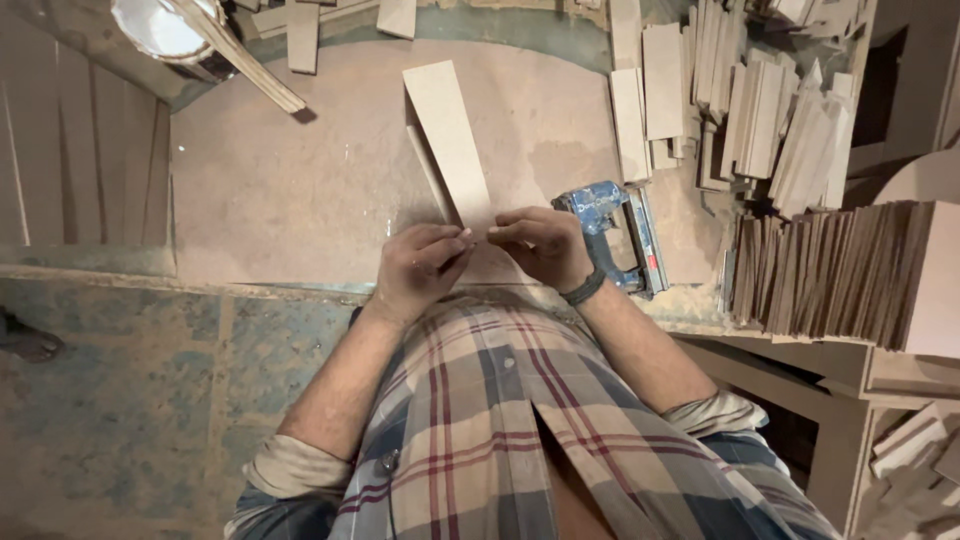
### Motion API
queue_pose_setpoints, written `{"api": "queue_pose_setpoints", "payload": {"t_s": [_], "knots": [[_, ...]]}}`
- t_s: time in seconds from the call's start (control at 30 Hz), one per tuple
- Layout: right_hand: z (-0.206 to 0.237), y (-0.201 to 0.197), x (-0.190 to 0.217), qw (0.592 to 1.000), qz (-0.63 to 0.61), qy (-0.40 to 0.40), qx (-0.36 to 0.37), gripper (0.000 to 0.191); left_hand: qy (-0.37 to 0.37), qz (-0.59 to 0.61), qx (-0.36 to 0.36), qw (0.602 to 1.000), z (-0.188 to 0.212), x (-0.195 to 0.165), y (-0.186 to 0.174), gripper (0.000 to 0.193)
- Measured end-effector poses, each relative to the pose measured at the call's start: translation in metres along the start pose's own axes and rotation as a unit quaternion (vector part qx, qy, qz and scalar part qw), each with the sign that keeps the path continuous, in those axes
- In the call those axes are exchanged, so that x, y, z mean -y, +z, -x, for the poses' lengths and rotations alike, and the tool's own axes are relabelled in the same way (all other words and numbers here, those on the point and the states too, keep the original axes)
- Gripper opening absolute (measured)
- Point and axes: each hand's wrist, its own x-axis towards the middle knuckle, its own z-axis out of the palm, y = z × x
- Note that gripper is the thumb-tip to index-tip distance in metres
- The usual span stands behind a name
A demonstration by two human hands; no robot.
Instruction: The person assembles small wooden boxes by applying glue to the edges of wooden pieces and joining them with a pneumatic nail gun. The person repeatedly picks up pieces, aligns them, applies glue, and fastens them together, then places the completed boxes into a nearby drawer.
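Note:
A narrow tan fibreboard strip (450, 140) stands on its long edge on the workbench (290, 190), running away from me. Another thin strip lies joined along its left side. My left hand (415, 270) and my right hand (540, 245) meet at the near end of this piece, fingertips pinching it from both sides. A dark band circles my right wrist. A blue staple gun (620, 235) lies on the bench just right of my right hand.
Cut board strips (660, 90) lie piled at the back right. A thick stack of boards on edge (840, 270) stands at the right. A round white container (165, 30) with a stick across it sits at the back left. Stained floor lies at the left.

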Motion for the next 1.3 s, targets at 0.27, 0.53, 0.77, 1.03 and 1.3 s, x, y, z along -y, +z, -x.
{"api": "queue_pose_setpoints", "payload": {"t_s": [0.27, 0.53, 0.77, 1.03, 1.3], "knots": [[-0.005, -0.006, 0.002, 0.999, 0.021, -0.02, 0.027, 0.014, -0.012, 0.022, 0.01, 1.0, 0.002, 0.004, 0.002, 0.016], [-0.007, 0.003, 0.007, 0.986, 0.109, -0.125, -0.009, 0.02, 0.009, -0.016, 0.021, 1.0, 0.004, 0.0, -0.001, 0.02], [-0.007, -0.007, 0.003, 0.983, 0.104, -0.149, 0.023, 0.021, 0.012, -0.026, 0.022, 0.999, 0.001, -0.002, 0.001, 0.018], [-0.003, 0.001, 0.0, 0.988, 0.094, -0.124, 0.014, 0.018, 0.015, -0.005, 0.036, 0.999, 0.004, 0.002, 0.0, 0.02], [0.093, -0.022, -0.037, 0.925, 0.24, 0.263, -0.129, 0.072, 0.076, -0.102, -0.024, 0.992, 0.007, -0.002, -0.001, 0.023]]}}
